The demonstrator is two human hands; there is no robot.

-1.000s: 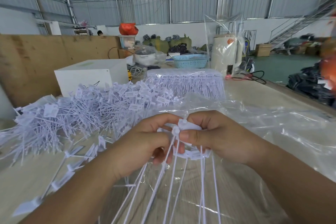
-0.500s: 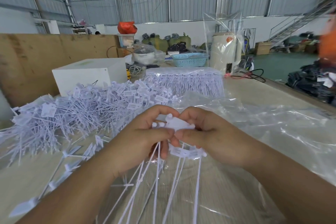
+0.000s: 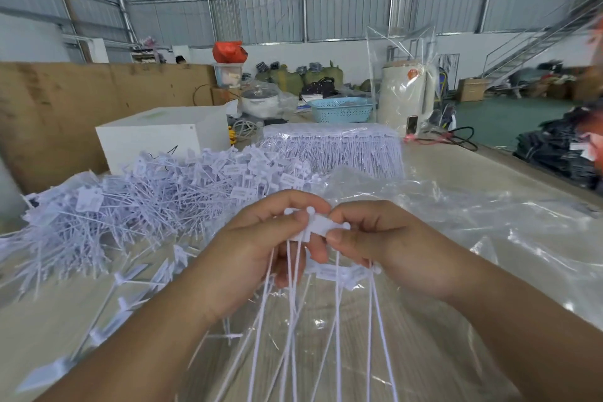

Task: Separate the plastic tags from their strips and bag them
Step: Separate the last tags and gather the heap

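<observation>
Both hands met over the table [image 3: 456, 179]. The left hand [image 3: 257, 248] and right hand [image 3: 388, 245] each pinched an end of 1 white tag [image 3: 321, 224] between thumb and curled fingers, and more tags [image 3: 339, 272] hung under the right hand, their thin tails [image 3: 290, 336] trailing down toward the camera. A clear bag [image 3: 473, 238] lay spread beneath and to the right. A loose pile [image 3: 137, 202] of tags sat to the left, a bundled stack [image 3: 332, 148] behind it.

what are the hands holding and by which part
Both the left hand and right hand pinch a strip of white plastic tags by its flat heads; the tails hang below.
</observation>
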